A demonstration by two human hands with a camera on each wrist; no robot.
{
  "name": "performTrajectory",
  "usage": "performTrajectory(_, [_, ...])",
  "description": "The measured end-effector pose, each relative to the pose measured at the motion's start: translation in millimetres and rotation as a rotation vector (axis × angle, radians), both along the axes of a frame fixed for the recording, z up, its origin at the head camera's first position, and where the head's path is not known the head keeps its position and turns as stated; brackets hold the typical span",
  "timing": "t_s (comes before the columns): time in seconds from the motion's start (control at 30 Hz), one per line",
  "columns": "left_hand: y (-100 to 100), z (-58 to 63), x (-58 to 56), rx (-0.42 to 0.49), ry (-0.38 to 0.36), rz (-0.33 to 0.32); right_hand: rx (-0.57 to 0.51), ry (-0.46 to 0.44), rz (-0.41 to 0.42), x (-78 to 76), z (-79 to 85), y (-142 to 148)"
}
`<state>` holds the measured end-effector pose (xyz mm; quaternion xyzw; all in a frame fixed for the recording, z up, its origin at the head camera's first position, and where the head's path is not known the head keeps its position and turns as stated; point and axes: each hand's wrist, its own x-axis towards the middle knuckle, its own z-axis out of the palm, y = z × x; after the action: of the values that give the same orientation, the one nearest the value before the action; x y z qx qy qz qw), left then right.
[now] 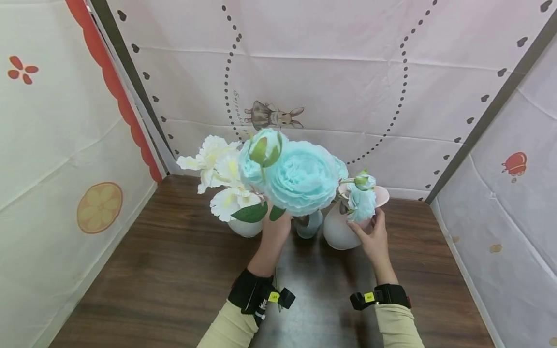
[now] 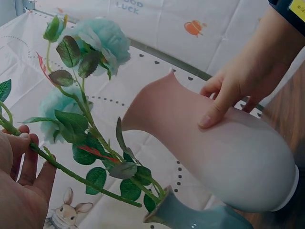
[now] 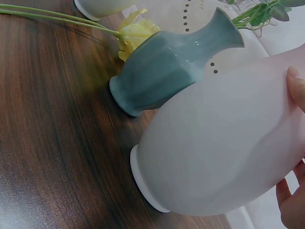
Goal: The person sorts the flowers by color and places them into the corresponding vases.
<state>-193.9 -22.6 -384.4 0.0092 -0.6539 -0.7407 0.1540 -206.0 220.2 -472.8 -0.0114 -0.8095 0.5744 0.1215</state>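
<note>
My left hand (image 1: 277, 231) pinches a green flower stem (image 2: 90, 183) between thumb and fingers. The stem's cut end hangs near the mouth of the teal vase (image 2: 190, 212); its bloom lies outside the left wrist view. A branch with turquoise flowers (image 2: 107, 45) and dark green leaves stands in that vase. My right hand (image 1: 375, 238) holds the pink-and-white vase (image 2: 224, 148) by its upper side, thumb on the near face. This vase stands on the table, its wavy pink rim flared. From above, a large turquoise bloom (image 1: 302, 176) covers part of my left hand.
At the left stands a white vase (image 1: 245, 228), with white-and-yellow flowers (image 1: 217, 164) above it. A yellow flower (image 3: 136, 36) lies on the wooden table (image 3: 57, 133) beside the teal vase. Printed cloth walls (image 1: 313, 87) enclose the table at the back and sides.
</note>
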Motion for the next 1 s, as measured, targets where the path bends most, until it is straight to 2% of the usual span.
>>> performTrajectory(0.1, [0,-5.1,-6.8,-0.07,0.105,0.015,-0.004,0.001,0.0,-0.5,-0.4,0])
performTrajectory(0.17, [1,-6.5,-9.4,-0.076,0.116,0.0,-0.006,-0.001,-0.001,-0.5,-0.5,1])
performTrajectory(0.27, [2,-7.8,-11.8,-0.069,0.076,-0.042,-0.006,-0.011,-0.002,-0.1,0.1,1])
performTrajectory(0.4, [4,-9.5,-16.0,0.056,0.081,-0.125,0.005,-0.025,-0.006,0.6,1.3,0])
performTrajectory(0.5, [6,-12.8,-18.9,0.094,-0.005,-0.134,0.008,-0.02,-0.008,1.5,1.7,0])
performTrajectory(0.6, [7,-17.6,-23.4,0.046,-0.053,-0.126,0.006,-0.011,-0.006,2.5,2.1,0])
performTrajectory(0.67, [9,-21.6,-28.3,0.008,0.002,-0.123,0.006,-0.009,-0.005,2.8,2.7,0])
performTrajectory(0.7, [10,-23.3,-31.0,0.015,0.067,-0.14,0.008,-0.012,-0.007,2.9,3.0,0])
performTrajectory(0.8, [13,-28.6,-36.3,0.029,0.177,-0.173,0.008,-0.02,-0.008,2.6,3.9,-1])
performTrajectory(0.9, [15,-32.5,-39.6,0.023,0.203,-0.203,0.003,-0.023,-0.013,1.8,3.7,-1])
performTrajectory(1.0, [17,-36.1,-41.6,-0.022,0.167,-0.201,-0.003,-0.02,-0.014,1.4,3.7,-1])
